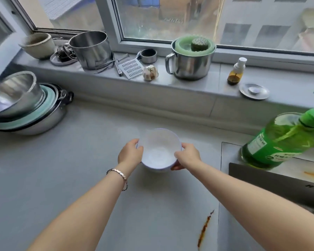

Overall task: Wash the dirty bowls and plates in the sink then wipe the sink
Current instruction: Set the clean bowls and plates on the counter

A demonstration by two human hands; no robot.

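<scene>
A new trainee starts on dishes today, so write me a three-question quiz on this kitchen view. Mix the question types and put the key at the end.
1. True or false: the left hand and the right hand hold the white bowl, one on each side.
2. Multiple choice: what lies just right of the grater on the windowsill? A) a garlic bulb B) a sponge C) a lemon
3. Fill in: the dish soap bottle at the right edge is ___ in colour.

Key: 1 true; 2 A; 3 green.
</scene>
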